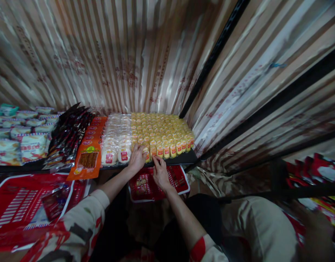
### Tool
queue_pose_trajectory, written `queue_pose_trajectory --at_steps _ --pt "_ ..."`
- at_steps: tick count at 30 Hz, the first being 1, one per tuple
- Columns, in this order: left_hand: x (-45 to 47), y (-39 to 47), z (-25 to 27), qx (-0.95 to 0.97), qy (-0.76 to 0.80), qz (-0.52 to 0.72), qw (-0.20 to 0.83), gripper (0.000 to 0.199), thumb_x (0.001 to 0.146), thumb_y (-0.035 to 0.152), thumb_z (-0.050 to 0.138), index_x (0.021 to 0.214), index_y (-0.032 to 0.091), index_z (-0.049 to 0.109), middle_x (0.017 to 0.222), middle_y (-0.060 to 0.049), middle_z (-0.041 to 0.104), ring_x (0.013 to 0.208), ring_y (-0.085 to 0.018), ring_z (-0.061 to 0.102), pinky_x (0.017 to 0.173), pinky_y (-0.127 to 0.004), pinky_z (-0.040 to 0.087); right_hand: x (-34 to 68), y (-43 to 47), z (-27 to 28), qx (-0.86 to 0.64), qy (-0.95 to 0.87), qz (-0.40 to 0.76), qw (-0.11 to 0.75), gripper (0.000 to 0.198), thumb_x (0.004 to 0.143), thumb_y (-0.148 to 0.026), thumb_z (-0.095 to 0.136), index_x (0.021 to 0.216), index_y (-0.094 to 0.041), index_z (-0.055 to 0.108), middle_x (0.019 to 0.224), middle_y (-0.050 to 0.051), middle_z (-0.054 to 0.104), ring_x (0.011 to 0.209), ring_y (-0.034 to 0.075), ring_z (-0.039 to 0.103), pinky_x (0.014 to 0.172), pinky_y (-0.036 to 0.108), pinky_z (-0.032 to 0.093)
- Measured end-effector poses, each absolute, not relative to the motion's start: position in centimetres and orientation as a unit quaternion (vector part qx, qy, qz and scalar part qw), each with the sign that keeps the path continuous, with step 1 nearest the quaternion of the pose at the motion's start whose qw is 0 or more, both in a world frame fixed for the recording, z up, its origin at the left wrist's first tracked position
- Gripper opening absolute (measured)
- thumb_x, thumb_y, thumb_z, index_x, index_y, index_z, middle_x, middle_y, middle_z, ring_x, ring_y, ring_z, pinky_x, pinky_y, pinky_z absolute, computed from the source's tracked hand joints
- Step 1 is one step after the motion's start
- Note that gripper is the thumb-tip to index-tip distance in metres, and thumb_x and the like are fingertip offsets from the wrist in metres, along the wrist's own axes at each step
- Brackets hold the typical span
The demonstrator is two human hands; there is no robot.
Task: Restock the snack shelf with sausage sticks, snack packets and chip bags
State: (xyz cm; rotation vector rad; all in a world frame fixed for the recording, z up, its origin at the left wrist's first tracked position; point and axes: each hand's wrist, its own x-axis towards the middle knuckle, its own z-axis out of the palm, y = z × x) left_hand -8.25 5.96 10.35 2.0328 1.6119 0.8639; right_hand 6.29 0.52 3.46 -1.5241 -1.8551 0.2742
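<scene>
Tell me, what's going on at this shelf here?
A person has both bare hands at the front row of small yellow packs on a black shelf. The left hand is beside the right hand; whether either grips a pack is hard to tell. White packs and an orange packet lie to the left, and a red basket sits below the shelf edge.

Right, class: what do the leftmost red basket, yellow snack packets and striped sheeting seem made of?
Leftmost red basket: probably moulded plastic, slightly glossy, with regular slots. Yellow snack packets: apparently thin, shiny plastic film, with small highlights. Striped sheeting: fabric or woven plastic, unclear which; it hangs in folds with a sheen.
</scene>
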Motion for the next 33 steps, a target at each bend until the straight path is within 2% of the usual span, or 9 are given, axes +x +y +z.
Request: queue_pose_trajectory --at_steps 6,10,16,19,23,28,33 --pt "-7.7 6.0 9.6 0.758 0.555 0.293 0.176 0.035 0.087 0.014 0.046 0.121 0.016 0.053 0.116 -0.011 0.051 0.100 -0.020 0.057 0.088 -0.033 0.049 6.3 0.2 3.7 -0.590 -0.720 0.111 0.349 0.066 0.079 -0.007 0.038 0.143 -0.022 0.034 0.128 0.013 0.044 0.121 0.025 0.040 0.102 0.047 0.041" --pt "-7.4 6.1 9.2 0.761 0.561 0.286 0.156 0.037 0.088 0.013 0.043 0.124 0.016 0.049 0.119 -0.013 0.050 0.099 -0.021 0.059 0.085 -0.034 0.051 6.2 -0.2 4.1 -0.586 -0.734 0.103 0.327 0.070 0.080 -0.008 0.040 0.145 -0.028 0.028 0.130 0.011 0.041 0.121 0.025 0.039 0.102 0.047 0.041" --pt "-7.4 6.4 9.1 0.760 0.563 0.280 0.163 0.035 0.088 0.011 0.040 0.122 0.016 0.048 0.122 -0.013 0.047 0.104 -0.022 0.058 0.087 -0.034 0.051 5.8 -0.3 4.2 -0.598 -0.745 0.074 0.286 0.066 0.080 -0.006 0.042 0.140 -0.031 0.039 0.135 0.011 0.034 0.121 0.028 0.036 0.098 0.047 0.044" --pt "-7.7 6.3 8.7 0.761 0.545 0.309 0.170 0.038 0.087 0.009 0.040 0.124 0.018 0.045 0.126 -0.012 0.043 0.114 -0.022 0.053 0.094 -0.036 0.048 5.5 -0.2 4.2 -0.607 -0.742 0.067 0.278 0.067 0.079 -0.005 0.043 0.139 -0.033 0.040 0.135 0.010 0.034 0.120 0.029 0.035 0.096 0.047 0.046" --pt "-8.4 5.6 7.6 0.752 0.525 0.365 0.163 0.038 0.087 0.009 0.040 0.125 0.014 0.040 0.126 -0.014 0.041 0.122 -0.024 0.045 0.102 -0.039 0.042 5.3 -0.2 4.0 -0.615 -0.740 0.061 0.264 0.065 0.079 -0.005 0.043 0.139 -0.029 0.042 0.136 0.012 0.034 0.121 0.030 0.035 0.097 0.047 0.045" --pt "-8.9 4.9 6.5 0.738 0.539 0.378 0.148 0.031 0.088 0.010 0.038 0.118 0.015 0.044 0.116 -0.013 0.045 0.114 -0.023 0.050 0.099 -0.038 0.045 5.2 -0.2 3.8 -0.623 -0.740 0.053 0.247 0.063 0.078 -0.005 0.044 0.138 -0.024 0.044 0.137 0.015 0.035 0.121 0.030 0.035 0.098 0.047 0.043" --pt "-8.6 5.0 6.1 0.747 0.543 0.365 0.118 0.031 0.086 0.009 0.038 0.116 0.013 0.048 0.114 -0.014 0.047 0.106 -0.022 0.054 0.090 -0.037 0.050 5.0 -0.4 4.5 -0.636 -0.744 0.036 0.200 0.066 0.079 -0.005 0.043 0.142 -0.026 0.037 0.140 0.014 0.034 0.122 0.028 0.036 0.098 0.044 0.042"
